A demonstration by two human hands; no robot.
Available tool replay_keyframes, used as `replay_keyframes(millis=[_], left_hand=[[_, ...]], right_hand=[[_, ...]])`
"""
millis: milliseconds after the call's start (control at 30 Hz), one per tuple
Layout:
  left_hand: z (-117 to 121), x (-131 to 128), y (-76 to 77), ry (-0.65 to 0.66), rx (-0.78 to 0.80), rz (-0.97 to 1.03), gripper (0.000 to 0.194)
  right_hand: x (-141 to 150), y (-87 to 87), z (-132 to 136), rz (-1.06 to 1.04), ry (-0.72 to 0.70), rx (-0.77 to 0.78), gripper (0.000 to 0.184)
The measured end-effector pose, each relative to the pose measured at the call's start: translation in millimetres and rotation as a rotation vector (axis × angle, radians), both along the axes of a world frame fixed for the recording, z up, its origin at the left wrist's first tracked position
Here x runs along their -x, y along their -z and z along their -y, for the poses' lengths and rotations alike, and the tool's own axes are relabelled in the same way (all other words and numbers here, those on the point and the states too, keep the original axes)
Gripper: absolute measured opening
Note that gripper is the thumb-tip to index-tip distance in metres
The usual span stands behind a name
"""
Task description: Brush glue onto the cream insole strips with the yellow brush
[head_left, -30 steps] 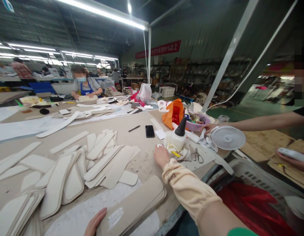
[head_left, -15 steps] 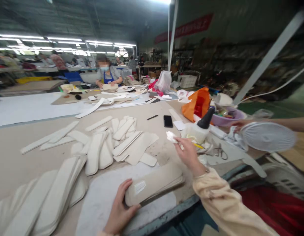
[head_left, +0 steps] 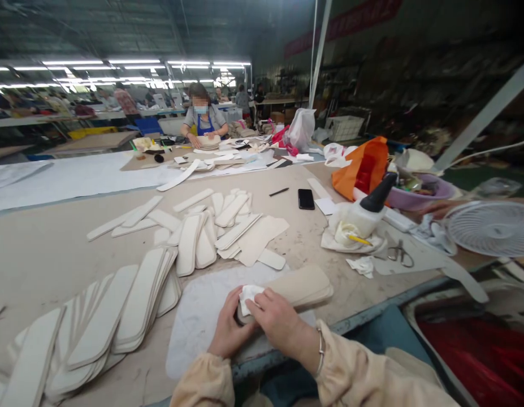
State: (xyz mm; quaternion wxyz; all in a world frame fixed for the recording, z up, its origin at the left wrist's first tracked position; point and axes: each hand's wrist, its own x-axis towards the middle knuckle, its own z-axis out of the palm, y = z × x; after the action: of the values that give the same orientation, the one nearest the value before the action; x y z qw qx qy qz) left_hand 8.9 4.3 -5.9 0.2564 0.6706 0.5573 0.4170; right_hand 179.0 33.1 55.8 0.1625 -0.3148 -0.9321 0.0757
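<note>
A stack of long beige panels with rounded corners (head_left: 302,284) lies on a white sheet (head_left: 189,325) near the table edge. My left hand (head_left: 231,325) grips the near left end of the stack, fingers and thumb curled round it. My right hand (head_left: 282,319) pinches a crumpled white tissue or cloth (head_left: 247,298) and presses it on the top panel at that same end. Whatever lies under the cloth is hidden. To the left, many loose whitish panels (head_left: 138,305) lie fanned out, with a further jumbled pile (head_left: 198,243) behind them.
On the right are a white bottle with a black nozzle (head_left: 367,212), scissors (head_left: 400,254), a crumpled white scrap (head_left: 362,265), an orange bag (head_left: 361,169) and a round fan (head_left: 494,229). A phone (head_left: 306,199) lies mid-table. A co-worker (head_left: 205,121) handles panels at the back.
My right hand has moved left and down from beside the bottle, bringing the white cloth onto the stack. My left hand stays at the stack's end. The view has shifted slightly.
</note>
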Motion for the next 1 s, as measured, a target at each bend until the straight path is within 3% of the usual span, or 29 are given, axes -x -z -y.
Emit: replay_keyframes(millis=[100,233,367,500,633,733,867,1000], left_hand=[[0,-1,-0.8,0.007,-0.042,-0.003,0.058],[-1,2,1.2,0.04,-0.052,-0.013,0.062],[-2,3,3.9,0.033,-0.051,-0.021,0.06],[-2,3,6.2,0.032,-0.086,-0.101,0.063],[-2,8,18.5,-0.005,-0.198,-0.23,0.059],[-10,16,31.5,0.0,-0.261,-0.313,0.06],[-15,19,33.1,0.022,-0.259,-0.328,0.059],[-12,16,24.4,0.019,-0.227,-0.329,0.057]], right_hand=[[3,6.1,0,0.11,0.102,-0.029,0.029],[-21,4.5,-12,0.151,0.21,-0.019,0.025],[-43,-3.0,-22,-0.119,0.225,0.141,0.029],[-31,-2.2,-18,-0.394,0.191,0.243,0.04],[-6,1.1,-7,-0.162,0.006,0.037,0.032],[1,4.1,-6,0.038,-0.031,-0.087,0.031],[-13,7.0,-11,0.092,0.0,-0.124,0.019],[-31,7.5,-15,0.095,0.181,-0.118,0.017]])
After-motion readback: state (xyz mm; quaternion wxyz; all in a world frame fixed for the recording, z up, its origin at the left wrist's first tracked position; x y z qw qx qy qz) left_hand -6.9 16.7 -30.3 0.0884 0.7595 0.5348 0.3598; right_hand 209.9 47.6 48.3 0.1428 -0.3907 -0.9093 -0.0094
